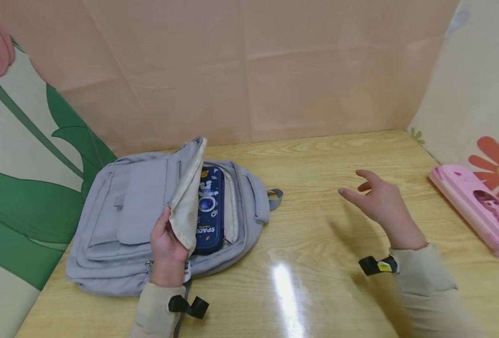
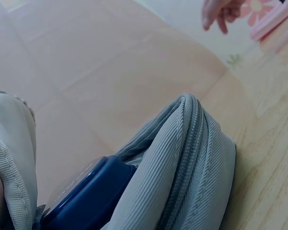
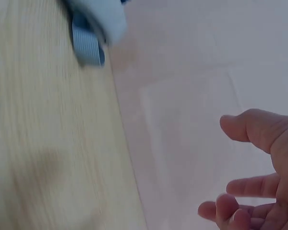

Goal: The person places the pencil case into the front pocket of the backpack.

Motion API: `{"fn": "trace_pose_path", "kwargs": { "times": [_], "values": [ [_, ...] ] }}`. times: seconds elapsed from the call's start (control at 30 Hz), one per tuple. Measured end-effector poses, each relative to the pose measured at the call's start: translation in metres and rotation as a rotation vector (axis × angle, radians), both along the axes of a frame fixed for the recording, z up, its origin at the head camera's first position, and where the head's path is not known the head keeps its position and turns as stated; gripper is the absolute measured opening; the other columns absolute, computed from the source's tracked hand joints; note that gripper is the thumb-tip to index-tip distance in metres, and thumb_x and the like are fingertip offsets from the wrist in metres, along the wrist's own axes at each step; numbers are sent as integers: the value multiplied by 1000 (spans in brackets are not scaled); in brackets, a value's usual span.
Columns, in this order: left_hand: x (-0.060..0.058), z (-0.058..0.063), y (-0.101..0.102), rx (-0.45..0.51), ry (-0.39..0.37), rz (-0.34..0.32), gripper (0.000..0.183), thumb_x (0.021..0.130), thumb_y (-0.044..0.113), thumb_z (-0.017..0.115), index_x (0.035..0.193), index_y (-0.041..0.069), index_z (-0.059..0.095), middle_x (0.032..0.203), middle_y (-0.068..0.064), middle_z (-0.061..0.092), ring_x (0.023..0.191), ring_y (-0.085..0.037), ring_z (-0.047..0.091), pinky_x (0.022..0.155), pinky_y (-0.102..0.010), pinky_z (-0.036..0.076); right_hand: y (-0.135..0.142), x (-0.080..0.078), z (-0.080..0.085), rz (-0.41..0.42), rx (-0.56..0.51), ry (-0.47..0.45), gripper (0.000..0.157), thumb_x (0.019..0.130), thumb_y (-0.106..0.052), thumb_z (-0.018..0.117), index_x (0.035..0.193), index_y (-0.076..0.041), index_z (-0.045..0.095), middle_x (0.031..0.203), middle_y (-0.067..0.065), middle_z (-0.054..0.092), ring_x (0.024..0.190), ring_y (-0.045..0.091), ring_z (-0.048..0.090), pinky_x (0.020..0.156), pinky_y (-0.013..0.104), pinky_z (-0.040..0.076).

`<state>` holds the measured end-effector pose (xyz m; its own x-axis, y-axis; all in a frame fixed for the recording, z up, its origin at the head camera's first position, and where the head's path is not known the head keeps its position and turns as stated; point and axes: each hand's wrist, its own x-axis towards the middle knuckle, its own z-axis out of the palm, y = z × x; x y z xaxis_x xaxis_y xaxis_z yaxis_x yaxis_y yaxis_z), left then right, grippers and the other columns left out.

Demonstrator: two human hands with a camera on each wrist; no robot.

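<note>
A grey backpack (image 1: 143,206) lies on the table with its opening toward the right. My left hand (image 1: 168,244) pinches the edge of its raised flap (image 1: 188,206), whose pale lining shows. Inside the opening sits a dark blue pencil case (image 1: 210,211) with an astronaut and the word SPACE; the flap covers its left side. In the left wrist view, a blue corner of the case (image 2: 93,196) shows beside the zippered rim (image 2: 187,163). My right hand (image 1: 380,202) hovers over the table right of the backpack, fingers loosely bent, holding nothing.
A pink case (image 1: 477,206) with a doll picture lies at the table's right edge, by the flower-patterned wall. The backpack's loop (image 1: 276,199) sticks out toward the right. A pinkish-brown sheet (image 1: 249,70) covers the wall behind the wooden table (image 1: 308,281).
</note>
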<state>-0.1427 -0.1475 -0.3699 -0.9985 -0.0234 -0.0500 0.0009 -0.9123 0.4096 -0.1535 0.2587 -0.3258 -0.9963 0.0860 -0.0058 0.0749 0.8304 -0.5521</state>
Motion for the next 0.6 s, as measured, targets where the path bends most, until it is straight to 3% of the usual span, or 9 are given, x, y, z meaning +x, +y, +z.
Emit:
{"fn": "trace_pose_path", "kwargs": {
  "times": [0.23,0.33,0.47,0.6],
  "values": [
    [-1,-1,2,9,24,-22,35,100,19,32,103,0,61,100,-10,67,91,-19,63,81,-27,49,44,10,-6,-47,76,-15,88,85,-60,51,142,2,25,114,33,51,96,48,51,69,53,43],
    [-1,-2,3,0,-2,-8,32,99,19,34,104,0,59,101,-10,66,92,-19,62,81,-27,48,61,15,-9,-84,108,-18,88,86,-59,51,141,5,26,113,35,50,93,48,52,66,52,43],
    [0,-3,4,-25,-47,23,28,98,18,37,105,1,57,101,-9,64,92,-19,61,81,-27,48,83,21,-13,-124,133,14,85,87,-53,54,137,10,28,109,39,50,90,51,52,65,52,43],
    [0,-2,1,-46,-15,23,29,99,18,36,105,1,58,101,-9,65,91,-18,62,81,-27,48,102,29,-18,-173,107,58,83,87,-49,57,138,10,29,110,40,49,93,51,50,63,51,45]
  ]
}}
